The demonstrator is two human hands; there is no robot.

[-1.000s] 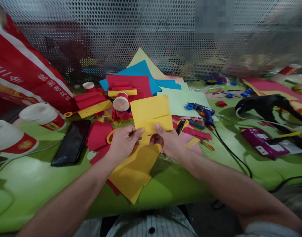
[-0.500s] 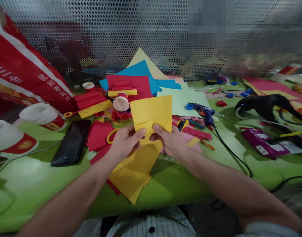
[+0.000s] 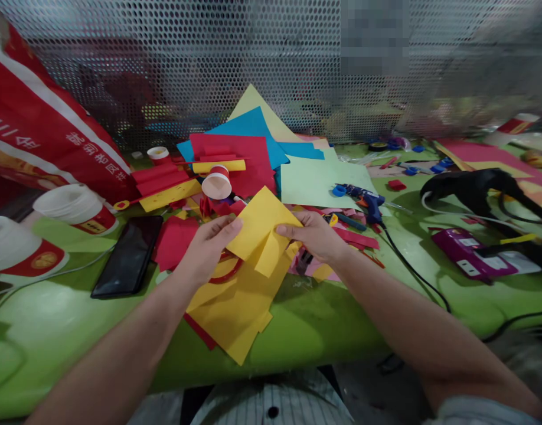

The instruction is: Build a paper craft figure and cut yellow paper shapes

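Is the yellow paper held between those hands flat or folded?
Not wholly flat: a narrow yellow strip slants down at the lower edge of the yellow paper, near the right hand. Folded or cut, I cannot tell.

Dim, cool and soft-edged, with wide-angle stretch toward the rim.
Lit diffusely, from a direction hard to tell; washed with pale sheen on the green tabletop (image 3: 62, 301) toward 8 o'clock, shaded darker near 5 o'clock and almost black beneath the front edge there. Brightest around centre on the yellow paper (image 3: 257, 221), with outlines fairly readable. Hazy and out of focus behind the perforated mesh (image 3: 186, 47) at 12 o'clock, murkiest toward 2 o'clock; pixelated in a blocky grey patch (image 3: 375, 35) near 1 o'clock. Skewed at the paper cups (image 3: 69, 206) toward 9 o'clock.
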